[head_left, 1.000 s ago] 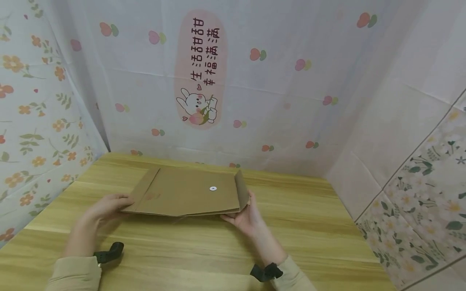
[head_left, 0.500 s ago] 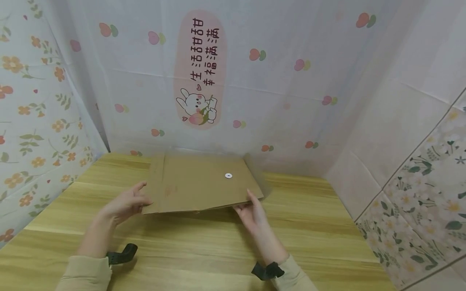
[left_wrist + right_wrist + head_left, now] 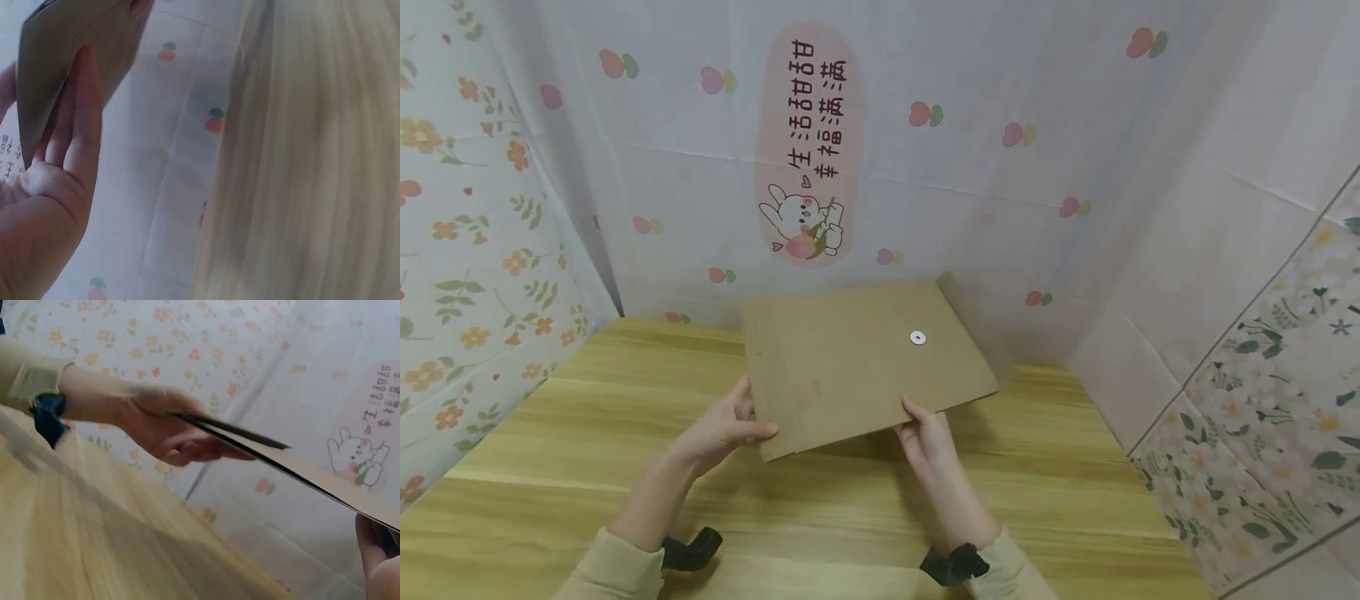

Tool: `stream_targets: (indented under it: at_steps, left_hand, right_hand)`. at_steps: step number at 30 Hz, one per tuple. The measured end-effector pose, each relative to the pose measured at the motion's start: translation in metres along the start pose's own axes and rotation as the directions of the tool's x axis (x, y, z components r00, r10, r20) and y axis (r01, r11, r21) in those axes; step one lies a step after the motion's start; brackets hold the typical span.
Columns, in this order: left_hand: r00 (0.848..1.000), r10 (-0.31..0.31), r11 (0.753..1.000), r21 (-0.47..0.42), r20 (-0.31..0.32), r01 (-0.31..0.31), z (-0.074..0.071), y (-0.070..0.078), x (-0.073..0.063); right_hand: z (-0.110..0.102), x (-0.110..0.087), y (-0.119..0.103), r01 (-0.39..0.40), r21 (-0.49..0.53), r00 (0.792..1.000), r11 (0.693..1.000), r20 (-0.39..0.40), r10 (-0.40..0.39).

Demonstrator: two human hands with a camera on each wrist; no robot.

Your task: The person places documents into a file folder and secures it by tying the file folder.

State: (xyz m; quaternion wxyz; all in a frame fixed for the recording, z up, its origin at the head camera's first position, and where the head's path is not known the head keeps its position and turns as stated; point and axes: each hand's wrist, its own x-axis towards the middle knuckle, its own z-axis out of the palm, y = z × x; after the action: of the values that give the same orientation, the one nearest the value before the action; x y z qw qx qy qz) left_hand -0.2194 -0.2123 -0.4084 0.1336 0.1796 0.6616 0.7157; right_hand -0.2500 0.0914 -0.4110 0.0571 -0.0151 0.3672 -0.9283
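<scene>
A brown kraft-paper envelope (image 3: 857, 358) is held tilted above the table, its broad face toward the head camera. On that face sits a white round button (image 3: 918, 337), and a flap (image 3: 976, 323) sticks out along the right side. My left hand (image 3: 718, 433) grips the left edge, thumb on top; in the left wrist view its fingers (image 3: 84, 119) lie along the underside. At the near edge, my right hand (image 3: 931, 442) pinches the envelope, thumb above and the other fingers below. Seen edge-on in the right wrist view, the envelope (image 3: 325, 487) shows a narrow gap between its layers.
Below lies a wood-grain table (image 3: 805, 533). Behind it hangs a white printed curtain (image 3: 970, 200), close to the envelope's far edge. Floral sheets (image 3: 482, 250) flank the left side. Each wrist carries a dark strap mount (image 3: 692, 550).
The envelope has moved right and upward and turned, so its left end now sits nearer. My left hand followed to the right; my right hand now holds farther in from the flap end.
</scene>
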Motion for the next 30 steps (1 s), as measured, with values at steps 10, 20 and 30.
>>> stream_targets:
  at_steps: [10,20,30]
  left_hand:
    - [0.994,0.000,0.977,-0.213,-0.113,-0.024,-0.015,-0.003,0.006]
    - [0.989,-0.144,0.990,-0.006,-0.032,0.144,-0.025,-0.004,0.022]
    - [0.987,-0.147,0.988,0.059,0.063,0.143,0.006,0.000,0.055]
  right_hand:
    - [-0.024,0.008,-0.038,-0.041,-0.231,0.998,0.972,0.036,0.050]
    - [-0.060,0.021,-0.079,-0.029,-0.589,0.966,0.808,0.190,0.173]
    - [-0.078,0.035,-0.106,-0.032,-0.710,0.869,0.704,0.328,0.370]
